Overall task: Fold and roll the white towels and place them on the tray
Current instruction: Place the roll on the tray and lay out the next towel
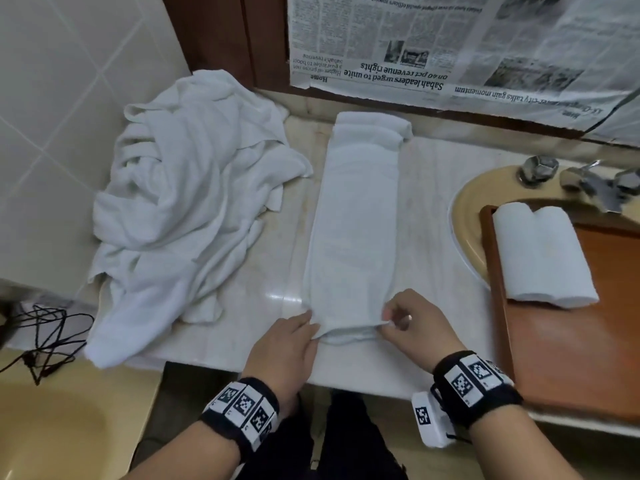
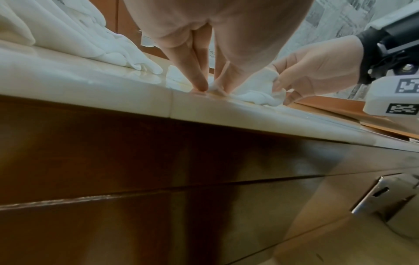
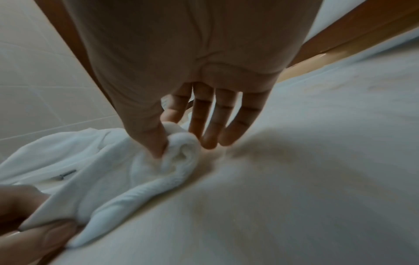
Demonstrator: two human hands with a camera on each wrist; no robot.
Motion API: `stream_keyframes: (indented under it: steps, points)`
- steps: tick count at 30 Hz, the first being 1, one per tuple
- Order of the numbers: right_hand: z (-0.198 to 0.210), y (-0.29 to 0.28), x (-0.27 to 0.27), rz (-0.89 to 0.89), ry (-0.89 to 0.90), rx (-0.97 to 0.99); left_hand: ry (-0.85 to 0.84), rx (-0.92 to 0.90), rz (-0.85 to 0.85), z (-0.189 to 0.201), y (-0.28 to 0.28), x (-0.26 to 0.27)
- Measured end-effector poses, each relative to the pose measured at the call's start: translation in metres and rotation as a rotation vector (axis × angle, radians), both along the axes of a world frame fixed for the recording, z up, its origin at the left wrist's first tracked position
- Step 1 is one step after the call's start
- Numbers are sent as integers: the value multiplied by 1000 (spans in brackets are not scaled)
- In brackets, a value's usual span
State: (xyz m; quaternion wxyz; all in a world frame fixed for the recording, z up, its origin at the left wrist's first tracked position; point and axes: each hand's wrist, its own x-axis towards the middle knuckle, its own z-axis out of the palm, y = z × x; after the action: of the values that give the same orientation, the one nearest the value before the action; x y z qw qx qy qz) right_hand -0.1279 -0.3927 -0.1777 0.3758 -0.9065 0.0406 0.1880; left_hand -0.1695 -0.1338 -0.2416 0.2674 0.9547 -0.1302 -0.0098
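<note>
Both forearms are bare. Each wrist wears a black band [image 1: 240, 412] tiled with white square-code tags; a white coded camera box [image 1: 431, 421] hangs under the right wristband [image 1: 476, 386].

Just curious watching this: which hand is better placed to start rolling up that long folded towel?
Probably the right hand: its thumb and forefinger already pinch the near corner of the folded towel into a small curl. The left hand only holds the other near corner flat against the counter.

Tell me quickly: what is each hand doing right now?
Left hand: pinches the folded towel's near left corner.
Right hand: pinches its near right corner.
</note>
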Motion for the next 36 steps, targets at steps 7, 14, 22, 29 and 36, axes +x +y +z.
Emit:
stream_keyframes:
  steps: [7,14,22,29,36]
  points:
    - [1,19,4,7,-119,-125,-16,13,-19,0,2,2]
    - [-7,33,-6,26,-70,-329,63,-48,79,0,2,2]
    - [-13,16,-21,-47,-60,-109,99,-103,110,7,3,4]
    - [-15,20,-15,-125,-22,-156,159,-193,132,15,0,2]
    - [-20,20,-39,-124,-3,-165,127,-293,209,13,3,-2]
